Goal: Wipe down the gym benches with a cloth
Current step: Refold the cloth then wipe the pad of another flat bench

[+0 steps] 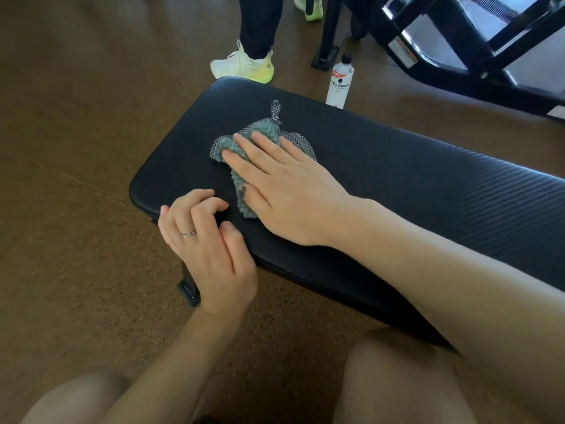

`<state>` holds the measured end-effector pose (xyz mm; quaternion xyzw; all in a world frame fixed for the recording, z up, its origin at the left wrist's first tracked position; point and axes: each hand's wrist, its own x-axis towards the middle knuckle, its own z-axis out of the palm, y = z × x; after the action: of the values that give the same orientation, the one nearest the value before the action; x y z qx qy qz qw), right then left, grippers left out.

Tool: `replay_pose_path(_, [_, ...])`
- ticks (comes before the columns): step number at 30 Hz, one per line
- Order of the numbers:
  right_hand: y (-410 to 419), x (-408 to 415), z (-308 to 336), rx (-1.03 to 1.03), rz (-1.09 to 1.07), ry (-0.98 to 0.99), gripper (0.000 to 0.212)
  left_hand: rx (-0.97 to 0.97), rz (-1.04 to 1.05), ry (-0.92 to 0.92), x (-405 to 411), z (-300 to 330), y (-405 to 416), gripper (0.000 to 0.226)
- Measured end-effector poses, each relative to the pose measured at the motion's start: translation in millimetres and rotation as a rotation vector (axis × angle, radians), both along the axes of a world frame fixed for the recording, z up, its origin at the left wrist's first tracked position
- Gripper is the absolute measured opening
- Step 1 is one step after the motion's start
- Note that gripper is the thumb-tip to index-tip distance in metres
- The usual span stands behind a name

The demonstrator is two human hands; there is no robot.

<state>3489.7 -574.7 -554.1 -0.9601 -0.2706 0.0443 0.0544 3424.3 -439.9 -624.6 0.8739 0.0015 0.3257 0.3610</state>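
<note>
A black padded gym bench [397, 179] runs from the middle left to the right edge. A crumpled grey-green cloth [263, 130] with a mesh backing lies on its left half. My right hand [284, 188] lies flat on the cloth with straight fingers, pressing it onto the pad. My left hand [208, 243], wearing a ring, rests at the bench's near left edge with loosely curled fingers and holds nothing.
A white bottle with a black cap [340, 82] stands on the brown floor just behind the bench. Another person's legs and white-yellow shoe [244, 67] are behind the bench's far end. A black machine frame [443, 41] fills the upper right. My knees are at the bottom.
</note>
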Motion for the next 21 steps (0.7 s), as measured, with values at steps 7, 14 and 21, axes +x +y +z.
replay_pose_path(7, [-59,-77,4,-0.038,0.037,0.086,0.058,0.017,-0.033,-0.079,7,-11,3,0.021])
replay_pose_path(14, [15,37,-2,-0.005,0.055,0.006,0.058,0.106,-0.049,-0.114,11,-13,8,0.02])
replay_pose_path(21, [-28,-8,-1,0.012,-0.006,0.012,0.058,0.345,-0.354,-0.305,24,24,13,0.033])
